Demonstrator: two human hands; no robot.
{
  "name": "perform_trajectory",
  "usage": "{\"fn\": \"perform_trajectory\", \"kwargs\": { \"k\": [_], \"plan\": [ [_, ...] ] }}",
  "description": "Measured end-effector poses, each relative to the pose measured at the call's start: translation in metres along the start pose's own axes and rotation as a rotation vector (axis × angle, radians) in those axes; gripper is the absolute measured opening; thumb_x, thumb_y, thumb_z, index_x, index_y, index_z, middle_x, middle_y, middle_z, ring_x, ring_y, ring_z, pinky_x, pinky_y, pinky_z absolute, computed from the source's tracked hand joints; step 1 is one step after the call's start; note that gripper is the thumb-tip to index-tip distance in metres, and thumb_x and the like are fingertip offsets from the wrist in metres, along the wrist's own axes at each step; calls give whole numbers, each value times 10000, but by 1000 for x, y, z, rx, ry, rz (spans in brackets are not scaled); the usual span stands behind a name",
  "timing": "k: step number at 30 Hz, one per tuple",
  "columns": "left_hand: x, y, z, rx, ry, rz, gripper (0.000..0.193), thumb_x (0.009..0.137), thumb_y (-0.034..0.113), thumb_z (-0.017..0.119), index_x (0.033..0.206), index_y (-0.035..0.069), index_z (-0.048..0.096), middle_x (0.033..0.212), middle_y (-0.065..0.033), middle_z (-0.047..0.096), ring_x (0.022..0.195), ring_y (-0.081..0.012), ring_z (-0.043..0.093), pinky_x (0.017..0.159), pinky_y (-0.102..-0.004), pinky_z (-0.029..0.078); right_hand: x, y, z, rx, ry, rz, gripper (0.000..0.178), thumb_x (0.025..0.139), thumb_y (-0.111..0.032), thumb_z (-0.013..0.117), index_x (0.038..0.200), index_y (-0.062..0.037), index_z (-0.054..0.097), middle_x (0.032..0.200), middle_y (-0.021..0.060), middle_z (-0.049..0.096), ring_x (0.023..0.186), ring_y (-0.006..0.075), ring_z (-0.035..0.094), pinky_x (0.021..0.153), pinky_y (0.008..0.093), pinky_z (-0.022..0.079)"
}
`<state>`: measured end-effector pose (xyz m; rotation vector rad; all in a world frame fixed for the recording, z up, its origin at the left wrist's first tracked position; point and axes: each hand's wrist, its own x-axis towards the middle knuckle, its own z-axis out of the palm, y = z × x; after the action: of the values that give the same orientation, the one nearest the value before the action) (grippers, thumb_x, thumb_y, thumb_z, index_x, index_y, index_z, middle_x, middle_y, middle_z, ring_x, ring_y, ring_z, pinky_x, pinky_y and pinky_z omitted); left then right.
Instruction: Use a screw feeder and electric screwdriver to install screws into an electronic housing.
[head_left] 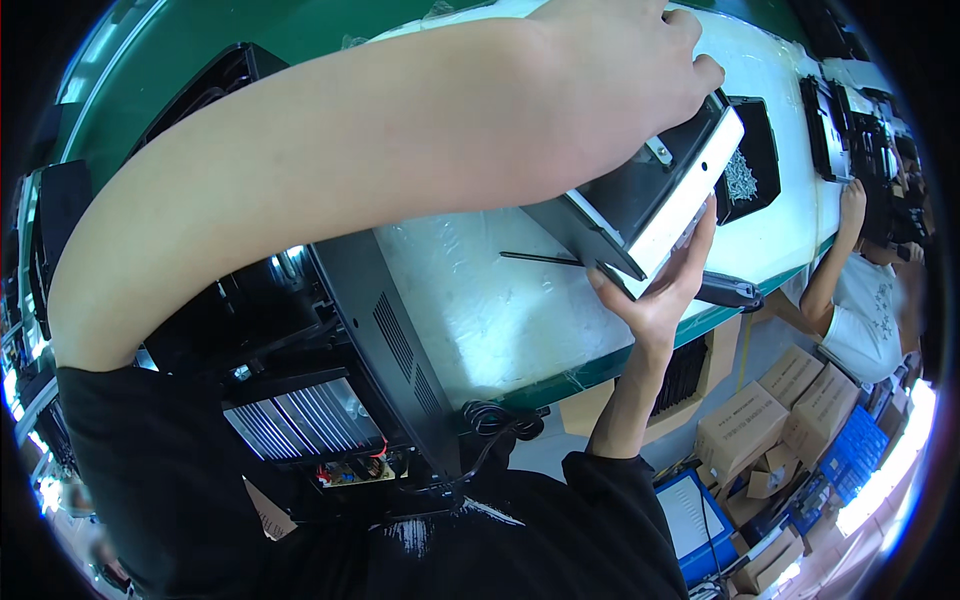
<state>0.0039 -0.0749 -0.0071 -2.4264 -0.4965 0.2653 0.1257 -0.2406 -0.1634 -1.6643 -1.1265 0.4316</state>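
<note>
A black metal casing [660, 175] with a bright silver edge strip is held tilted above the white-topped table, between my two hands. My left hand [635, 85] reaches across from the left, fingers curled over the casing's far end; its grip is partly hidden by the hand itself. From below, my right hand [655, 300] clasps the near corner, thumb on one side and fingers along the silver strip. Beneath the casing, a thin dark shaft [540, 258] sticks out to the left and a dark handle [730, 291] to the right, apparently one screwdriver.
At left stands a large dark machine housing [385, 330] with vents, and a coiled black cable [500, 418] beside it. A black tray [765, 150] of small silver screws lies beyond the casing. Cardboard boxes [740, 430] fill the floor at right, near another person [865, 315].
</note>
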Motion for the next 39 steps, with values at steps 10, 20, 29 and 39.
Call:
{"fn": "perform_trajectory", "kwargs": {
  "k": [10, 20, 29, 39],
  "plan": [
    [28, -23, 33, -688, 154, 275, 669, 659, 178, 770, 1228, -68, 519, 1125, -209, 555, 1082, -307, 543, 803, -418, 495, -2, -1, -3, -47, -4, 6, 1250, 447, -314, 829, 1521, -77, 235, 1533, 186, 204, 1390, 334, 335, 1124, 435, 351],
    [28, -18, 32, -657, 136, 248, 661, 667, 193, 763, 1229, -60, 523, 1130, -206, 546, 1104, -311, 526, 800, -427, 475, 0, -4, -1, -9, 6, 26, 1244, 445, -277, 824, 1520, -68, 234, 1534, 176, 201, 1387, 324, 340, 1120, 431, 356],
    [32, -16, 39, -704, 149, 251, 666, 684, 200, 745, 1247, -66, 509, 1145, -219, 544, 1113, -323, 521, 811, -442, 465, -1, -1, -2, -46, 6, 13, 1251, 442, -325, 822, 1518, -68, 238, 1531, 187, 221, 1391, 330, 333, 1129, 439, 336],
    [32, -19, 26, -689, 52, 224, 590, 747, 206, 687, 1246, -54, 512, 1126, -216, 541, 1117, -320, 506, 819, -469, 444, -1, -1, -2, -34, -2, 20, 1241, 444, -275, 816, 1520, -74, 230, 1525, 169, 211, 1382, 317, 340, 1128, 430, 335]
  ]
}}
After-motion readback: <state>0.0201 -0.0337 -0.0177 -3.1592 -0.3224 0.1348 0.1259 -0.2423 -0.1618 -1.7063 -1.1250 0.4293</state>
